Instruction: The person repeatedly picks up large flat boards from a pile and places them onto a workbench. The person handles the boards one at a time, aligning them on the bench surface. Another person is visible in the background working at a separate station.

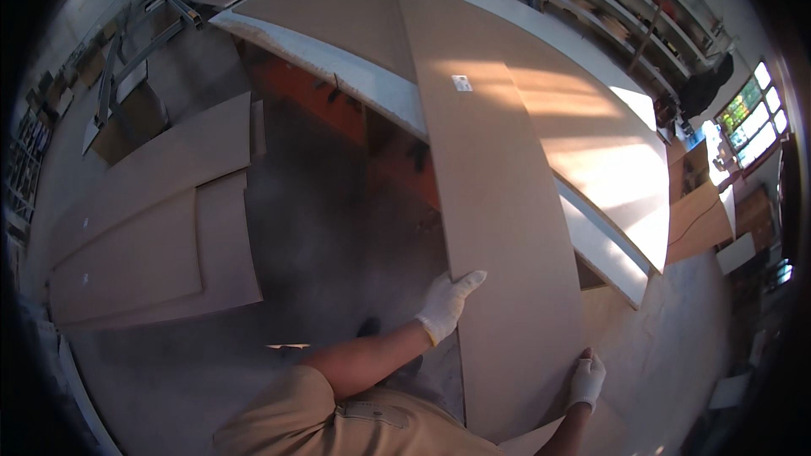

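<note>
A long brown wood panel (507, 228) runs from near my body up onto a large worktable (372, 63). Near its far end the panel bears a small white label (461, 83). My left hand (446, 304), in a white work glove, grips the panel's left edge, its thumb lying on the top face. On the opposite edge, closer to me, my gloved right hand (587, 382) is closed; its fingers are partly hidden at the rim. The near part of the panel overhangs the table. Under its far part lie wider brown sheets (574, 110).
More brown panels (160, 236) lie stacked low on the left. Orange framework (312, 93) shows beneath the worktable. Shelving (625, 8) lines the back wall, with a window (756, 118) at the right. Metal profiles (173, 8) stand at the far left.
</note>
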`<control>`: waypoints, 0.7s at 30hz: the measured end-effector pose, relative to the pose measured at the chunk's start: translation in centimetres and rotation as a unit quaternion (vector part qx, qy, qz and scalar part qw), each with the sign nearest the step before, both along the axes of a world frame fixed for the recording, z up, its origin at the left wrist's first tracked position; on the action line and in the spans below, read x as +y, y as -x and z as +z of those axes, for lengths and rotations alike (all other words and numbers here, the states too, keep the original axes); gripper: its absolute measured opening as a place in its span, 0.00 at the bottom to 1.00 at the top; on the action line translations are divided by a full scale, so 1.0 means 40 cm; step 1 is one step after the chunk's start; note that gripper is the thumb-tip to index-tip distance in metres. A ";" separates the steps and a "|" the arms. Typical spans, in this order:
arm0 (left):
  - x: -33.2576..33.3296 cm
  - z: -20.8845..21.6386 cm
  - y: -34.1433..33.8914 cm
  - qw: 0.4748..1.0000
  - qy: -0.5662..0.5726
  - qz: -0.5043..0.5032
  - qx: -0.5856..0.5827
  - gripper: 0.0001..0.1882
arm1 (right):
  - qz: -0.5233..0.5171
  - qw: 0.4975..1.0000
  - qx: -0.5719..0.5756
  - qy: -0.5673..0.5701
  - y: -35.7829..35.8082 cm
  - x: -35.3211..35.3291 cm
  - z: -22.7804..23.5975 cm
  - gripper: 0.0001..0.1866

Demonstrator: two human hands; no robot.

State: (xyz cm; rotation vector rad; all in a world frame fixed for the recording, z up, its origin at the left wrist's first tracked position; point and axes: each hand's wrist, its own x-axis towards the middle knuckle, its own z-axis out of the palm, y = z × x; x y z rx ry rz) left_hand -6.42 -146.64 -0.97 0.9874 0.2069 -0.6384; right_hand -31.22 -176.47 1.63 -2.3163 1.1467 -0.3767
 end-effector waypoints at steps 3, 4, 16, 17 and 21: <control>0.006 0.060 0.027 0.998 -0.058 -0.033 -0.006 0.27 | -0.023 1.000 -0.003 0.003 0.021 -0.011 0.016 0.25; 0.006 0.087 0.035 0.996 -0.074 -0.054 -0.011 0.29 | -0.030 0.999 0.013 0.040 0.023 -0.019 0.028 0.26; -0.257 0.135 -0.094 0.936 0.099 -0.337 0.019 0.27 | -0.024 0.992 0.049 0.113 -0.080 -0.465 0.167 0.25; -0.299 0.152 -0.122 0.936 0.097 -0.339 0.009 0.27 | -0.018 0.992 0.058 0.114 -0.131 -0.510 0.188 0.26; -0.521 0.163 -0.211 0.960 0.091 -0.262 0.032 0.27 | 0.039 0.984 0.068 0.163 -0.274 -0.824 0.173 0.25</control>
